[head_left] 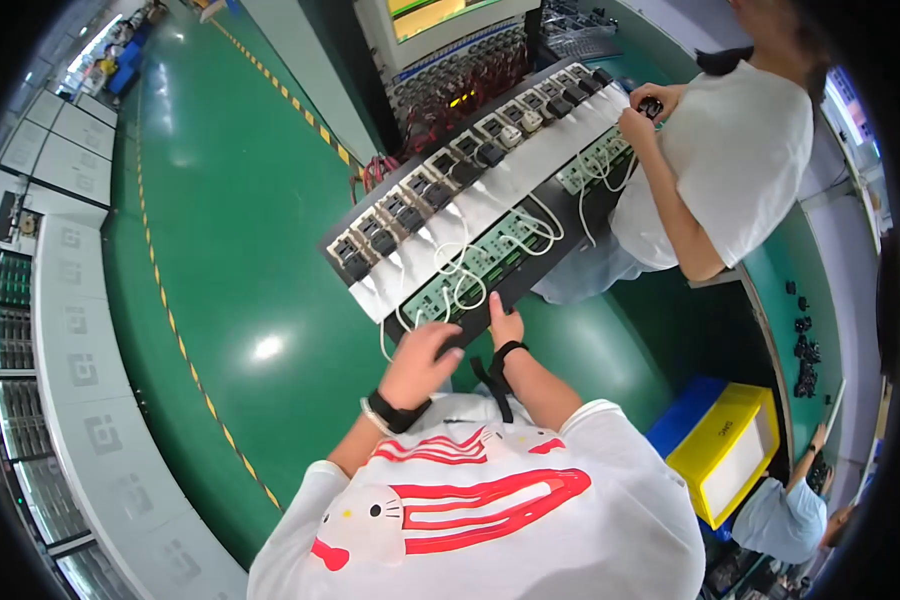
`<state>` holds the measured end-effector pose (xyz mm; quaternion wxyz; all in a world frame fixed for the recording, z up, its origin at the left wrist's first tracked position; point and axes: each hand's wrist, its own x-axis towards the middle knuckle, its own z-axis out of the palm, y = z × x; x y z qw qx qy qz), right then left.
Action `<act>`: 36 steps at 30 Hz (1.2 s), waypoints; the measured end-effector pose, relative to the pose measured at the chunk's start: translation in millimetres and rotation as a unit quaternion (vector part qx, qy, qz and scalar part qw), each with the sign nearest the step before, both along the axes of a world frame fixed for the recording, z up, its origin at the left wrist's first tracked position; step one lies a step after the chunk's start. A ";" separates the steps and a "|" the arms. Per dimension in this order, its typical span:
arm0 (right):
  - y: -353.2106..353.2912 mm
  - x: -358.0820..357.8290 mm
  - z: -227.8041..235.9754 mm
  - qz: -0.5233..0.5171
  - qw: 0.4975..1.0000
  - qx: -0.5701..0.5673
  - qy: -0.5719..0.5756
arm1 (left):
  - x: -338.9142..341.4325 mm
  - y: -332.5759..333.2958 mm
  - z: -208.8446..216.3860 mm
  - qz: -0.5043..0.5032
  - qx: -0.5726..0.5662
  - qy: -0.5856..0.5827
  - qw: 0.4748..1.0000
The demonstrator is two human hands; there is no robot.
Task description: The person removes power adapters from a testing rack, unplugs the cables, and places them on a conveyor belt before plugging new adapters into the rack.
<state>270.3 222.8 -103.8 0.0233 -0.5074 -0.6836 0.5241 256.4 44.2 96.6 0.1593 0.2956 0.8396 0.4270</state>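
A long bench holds a row of black plug-in power adapters (407, 213) in sockets along its far side. Below them runs a white strip (440, 245), and nearer me lies a row of green circuit boards (482, 262) with looping white cables (464, 288). At the bench's near left corner is my left hand (422, 362), fingers extended and slightly bent, beside the cable ends, with no object visible in it. My right hand (505, 322) rests at the dark front edge (480, 318), one digit stretched upward, its other fingers partly hidden. Both wrists wear black bands.
On my right a co-worker in white (730, 150) handles a small black item (650, 107) at the bench. A yellow bin (725, 455) stands lower right, near another person (785, 520). White cabinets (95, 350) line the left; yellow-black tape (270, 80) marks the green floor.
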 end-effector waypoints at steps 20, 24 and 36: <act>276.4 348.1 -95.4 -0.409 0.905 -0.108 0.044 | 67.7 281.2 -142.4 -0.404 -0.270 -0.062 0.872; 288.3 315.1 -41.2 -0.346 0.838 -0.375 0.192 | 97.5 408.8 -133.3 -0.501 -0.229 -0.036 0.834; 543.9 398.3 -92.4 -0.235 0.949 -0.083 -0.193 | 47.6 913.5 -121.9 -0.282 0.069 0.085 0.953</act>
